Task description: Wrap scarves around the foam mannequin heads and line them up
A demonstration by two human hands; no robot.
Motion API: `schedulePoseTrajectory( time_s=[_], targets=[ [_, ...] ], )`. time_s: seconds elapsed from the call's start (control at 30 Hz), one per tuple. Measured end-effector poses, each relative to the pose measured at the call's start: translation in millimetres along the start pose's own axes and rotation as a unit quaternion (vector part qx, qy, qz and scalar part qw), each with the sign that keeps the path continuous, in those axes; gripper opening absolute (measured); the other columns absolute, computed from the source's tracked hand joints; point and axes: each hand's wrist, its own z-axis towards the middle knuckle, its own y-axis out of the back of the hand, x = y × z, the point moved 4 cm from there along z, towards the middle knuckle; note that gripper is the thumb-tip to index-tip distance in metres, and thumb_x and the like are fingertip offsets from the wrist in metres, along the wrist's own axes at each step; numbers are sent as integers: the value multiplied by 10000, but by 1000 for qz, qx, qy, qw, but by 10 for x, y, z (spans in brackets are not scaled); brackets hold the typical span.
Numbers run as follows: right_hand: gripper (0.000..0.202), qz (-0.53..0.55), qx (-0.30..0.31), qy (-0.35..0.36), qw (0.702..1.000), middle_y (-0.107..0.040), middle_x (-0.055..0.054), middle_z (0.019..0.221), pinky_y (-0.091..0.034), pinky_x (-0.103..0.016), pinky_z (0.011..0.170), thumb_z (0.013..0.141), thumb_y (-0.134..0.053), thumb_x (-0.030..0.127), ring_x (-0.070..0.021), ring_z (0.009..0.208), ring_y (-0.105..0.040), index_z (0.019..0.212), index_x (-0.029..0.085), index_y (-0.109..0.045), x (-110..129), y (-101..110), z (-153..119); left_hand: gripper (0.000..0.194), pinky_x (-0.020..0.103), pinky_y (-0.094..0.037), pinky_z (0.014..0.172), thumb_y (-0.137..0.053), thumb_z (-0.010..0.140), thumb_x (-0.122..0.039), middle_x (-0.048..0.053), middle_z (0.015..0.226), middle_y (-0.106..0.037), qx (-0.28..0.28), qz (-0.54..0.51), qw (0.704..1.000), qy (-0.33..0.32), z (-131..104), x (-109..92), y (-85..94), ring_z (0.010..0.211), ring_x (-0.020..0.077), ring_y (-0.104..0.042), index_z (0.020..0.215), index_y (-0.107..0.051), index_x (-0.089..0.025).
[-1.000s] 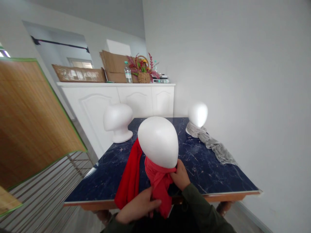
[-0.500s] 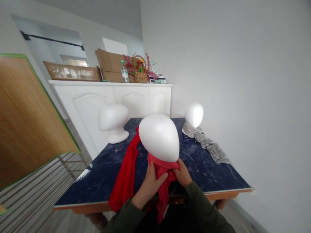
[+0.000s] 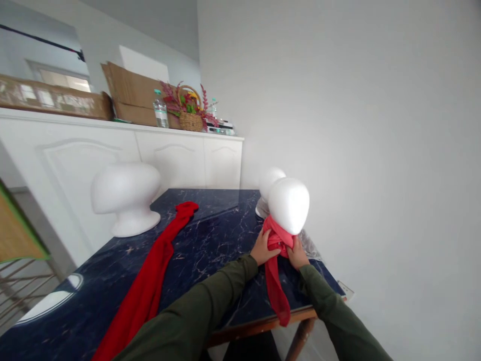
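A white foam mannequin head (image 3: 289,204) stands near the right front corner of a dark blue marble table (image 3: 210,235). A red scarf (image 3: 275,260) is tied around its neck, one end hanging over the table's front edge. My left hand (image 3: 261,246) grips the scarf at the neck on the left side. My right hand (image 3: 297,254) holds the base of the same head on the right. A second red scarf (image 3: 150,278) lies stretched along the table to the left.
Another foam head (image 3: 126,195) stands at the table's left. A third head (image 3: 267,181) sits behind the wrapped one, with grey cloth (image 3: 310,244) beside it. A white cabinet (image 3: 112,155) behind carries cardboard, a bottle and a flower basket (image 3: 190,116). A wall is close on the right.
The wrapped head now stands far to the right, near the table corner, with both my arms stretched out to it. The long red scarf now lies apart on the table.
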Motion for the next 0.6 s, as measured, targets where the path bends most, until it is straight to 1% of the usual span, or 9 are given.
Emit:
schedulePoseTrajectory(
  time_s=[0.1,0.2,0.3,0.37,0.43,0.5,0.53,0.57,0.6],
  targets=[
    [595,-12,10,5,1000,-514,-202,1211,-343,-493,984,709,-507,258,-306,1171,-456,1260,61,-402,-108,-12,85,806,481,-219,1076,-700,599,-305,214,1383,-303,1,8,1000,8,80,52,-10,1292,341,-291,1301,-368,-89],
    [626,-15,19,0,1000,-508,-213,1225,-347,-502,977,723,-519,311,-315,1170,-462,1276,50,-389,-154,-13,53,794,468,-218,1080,-703,600,-321,198,1400,-300,-7,18,1000,24,67,85,24,1299,342,-280,1295,-385,-105],
    [678,-9,12,-28,999,-503,-200,1242,-326,-515,993,696,-572,409,-325,1180,-453,1264,74,-418,-163,58,-80,662,468,-209,1083,-611,699,-330,218,1353,-367,-40,32,997,59,-70,68,98,1294,327,-294,1266,-405,-58],
    [681,6,-3,-47,999,-507,-185,1247,-328,-505,1000,674,-599,453,-322,1183,-451,1237,96,-458,-146,145,-243,536,449,-259,1065,-530,758,-296,207,1292,-446,-60,39,994,80,-273,-13,201,1249,292,-373,1229,-440,-56],
    [640,29,-21,-55,998,-515,-163,1245,-357,-488,989,682,-597,471,-311,1174,-462,1210,126,-491,-107,231,-488,430,408,-362,1004,-492,779,-262,162,1202,-539,-67,37,993,93,-585,-153,382,1140,245,-491,1177,-494,-101],
    [551,60,-39,-60,996,-537,-131,1224,-420,-465,940,713,-575,471,-295,1131,-500,1173,173,-526,-58,279,-819,345,366,-421,947,-479,799,-269,108,1124,-601,-61,53,992,92,-984,-310,668,1043,208,-557,1121,-544,-162],
    [490,80,-46,-62,994,-557,-115,1199,-456,-451,902,729,-562,465,-288,1093,-530,1141,201,-550,-28,278,-1003,317,354,-410,958,-452,828,-293,87,1129,-604,-53,89,991,86,-1197,-375,849,1047,196,-555,1111,-554,-193],
    [427,100,-47,-61,992,-585,-100,1159,-487,-441,858,736,-558,460,-283,1039,-564,1097,232,-580,10,257,-1187,302,360,-353,1012,-437,845,-318,69,1176,-583,-53,158,983,77,-1407,-420,1058,1107,196,-518,1102,-563,-222],
    [369,117,-43,-52,991,-615,-87,1105,-505,-440,822,732,-565,458,-284,986,-591,1042,264,-612,68,217,-1358,310,389,-275,1062,-435,847,-339,65,1214,-561,-84,243,963,83,-1608,-434,1308,1157,210,-478,1111,-560,-235]
  ],
)
